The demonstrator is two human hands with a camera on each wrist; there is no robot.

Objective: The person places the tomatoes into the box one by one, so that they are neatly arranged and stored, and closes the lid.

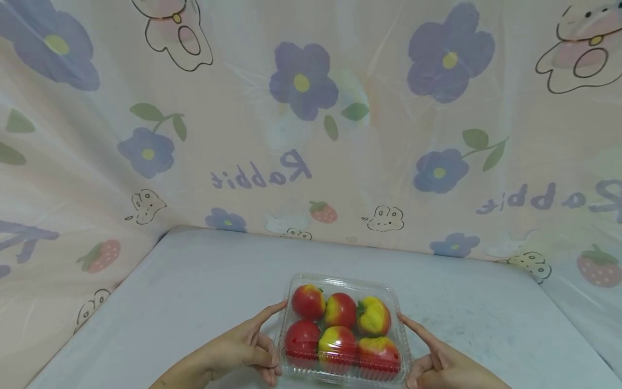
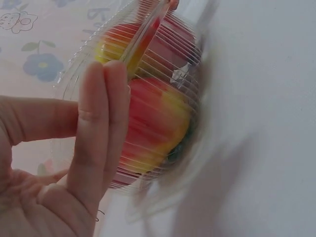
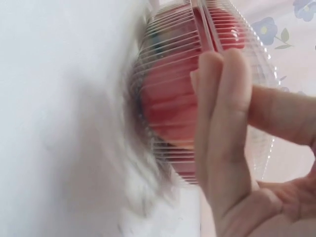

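Note:
A clear plastic clamshell box (image 1: 340, 280) with ribbed sides is at the lower middle of the head view. Inside lie several red and yellow apple-like fruits (image 1: 340, 310) in two rows, seen through the lid. My left hand (image 1: 245, 346) grips the box's left side, and in the left wrist view its fingers (image 2: 91, 123) press at the protruding rim. On the opposite side, my right hand (image 1: 439, 359) grips the box in the same way, its fingers (image 3: 229, 113) at the rim in the right wrist view. Some fingertips are hidden behind the box edges.
The box is close over a white table (image 1: 218, 270), with shadows falling on the surface below it in both wrist views. A printed curtain (image 1: 359, 146) with flowers, strawberries and rabbits hangs along the table's back and sides.

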